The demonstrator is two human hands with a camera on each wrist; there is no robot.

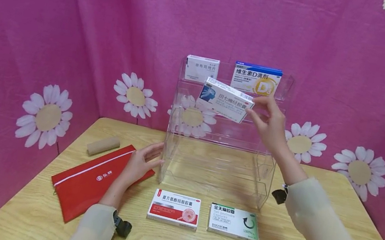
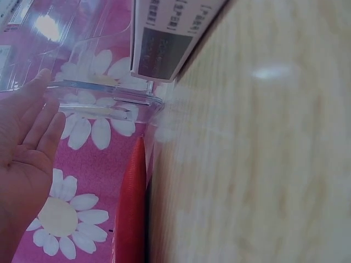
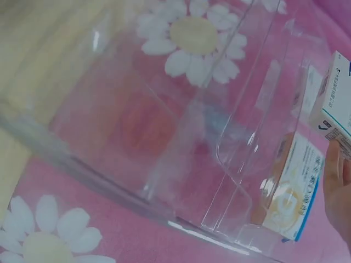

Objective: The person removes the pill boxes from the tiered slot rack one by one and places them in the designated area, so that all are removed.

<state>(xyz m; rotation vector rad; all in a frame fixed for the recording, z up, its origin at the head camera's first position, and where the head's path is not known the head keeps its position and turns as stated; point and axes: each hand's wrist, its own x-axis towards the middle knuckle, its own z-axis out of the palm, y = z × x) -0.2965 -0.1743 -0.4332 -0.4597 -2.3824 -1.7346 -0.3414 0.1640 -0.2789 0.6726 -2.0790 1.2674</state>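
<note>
My right hand [image 1: 271, 122] pinches the right end of a white medicine box [image 1: 226, 100] with a blue picture, tilted in front of the upper tiers of a clear acrylic display rack [image 1: 224, 142]. In the right wrist view that box [image 3: 334, 101] shows at the right edge, thumb against its end. My left hand [image 1: 142, 161] has its fingers extended, fingertips right at the rack's left side wall; the left wrist view shows the hand [image 2: 30, 139] with its palm visible. On the top tier stand a white box [image 1: 201, 70] and a blue-and-yellow vitamin D box [image 1: 255, 79].
A red-and-white medicine box [image 1: 173, 209] and a green-and-white one [image 1: 234, 223] lie on the wooden table before the rack. At the left are a red zip pouch [image 1: 91, 184] and a brown roll [image 1: 103, 145]. A pink flowered cloth [image 1: 128, 22] hangs behind.
</note>
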